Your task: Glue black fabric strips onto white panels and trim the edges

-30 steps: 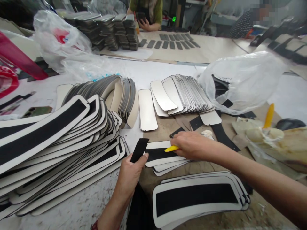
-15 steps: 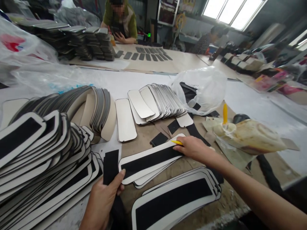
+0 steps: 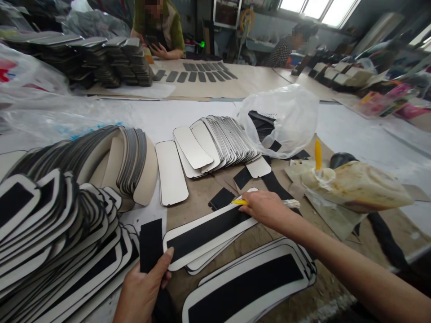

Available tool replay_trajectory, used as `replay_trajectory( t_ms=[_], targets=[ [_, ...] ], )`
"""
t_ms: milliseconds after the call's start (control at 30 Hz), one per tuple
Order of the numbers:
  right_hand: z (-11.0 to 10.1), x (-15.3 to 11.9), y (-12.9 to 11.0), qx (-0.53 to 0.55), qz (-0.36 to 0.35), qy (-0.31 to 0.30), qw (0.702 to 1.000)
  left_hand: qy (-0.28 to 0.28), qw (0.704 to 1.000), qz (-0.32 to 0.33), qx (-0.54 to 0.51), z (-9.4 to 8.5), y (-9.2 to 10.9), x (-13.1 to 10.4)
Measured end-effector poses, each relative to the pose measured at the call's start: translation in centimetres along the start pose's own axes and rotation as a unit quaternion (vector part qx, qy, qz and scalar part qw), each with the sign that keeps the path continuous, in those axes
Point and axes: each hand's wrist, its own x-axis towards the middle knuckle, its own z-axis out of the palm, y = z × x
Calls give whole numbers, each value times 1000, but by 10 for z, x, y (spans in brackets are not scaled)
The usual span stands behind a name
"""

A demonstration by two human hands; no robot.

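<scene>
A white panel (image 3: 188, 231) with dark edges and a black strip along its middle lies slantwise in front of me, on top of another white panel (image 3: 205, 262). At its near-left end is my left hand (image 3: 143, 282), closed on some black strips (image 3: 150, 242), its thumb tip at the panel's corner. My right hand (image 3: 264, 207) rests on the far-right end of the panel. It grips a brush (image 3: 291, 203) by its yellow handle, the pale bristles pointing right. Just below lie more panels with a black strip (image 3: 249, 287), stacked.
Tall piles of strip-backed panels (image 3: 63, 233) and curved panels (image 3: 111, 161) crowd the left. Plain white panels (image 3: 218, 148) fan out behind. A clear plastic bag (image 3: 296, 116) holds black pieces; a glue-stained container (image 3: 363, 184) with a yellow stick stands right. Two people sit beyond.
Both hands keep nearly the same places on the panel. The view has shifted slightly, and the brush's bristles now show more plainly beyond my right hand.
</scene>
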Motion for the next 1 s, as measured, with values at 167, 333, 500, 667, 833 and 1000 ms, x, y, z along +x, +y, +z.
replay_trajectory(
  t_ms=[167,333,500,667,833,1000],
  targets=[
    [0,1,0,3,-7,-9,1000,4,1000,-1,-8,0,2,-1],
    [-1,2,1,7,2,-26,1000,3,1000,-2,-14,2,5,-1],
    [3,3,4,14,5,-28,999,6,1000,-2,-8,1,4,-2],
    [7,3,3,22,2,-4,1000,-5,1000,19,-8,2,5,-4],
    [3,-8,7,29,24,63,997,-11,999,-1,-36,4,12,-10],
    [-2,-30,28,63,60,160,983,-12,999,-13,-46,-4,16,-11]
  ],
)
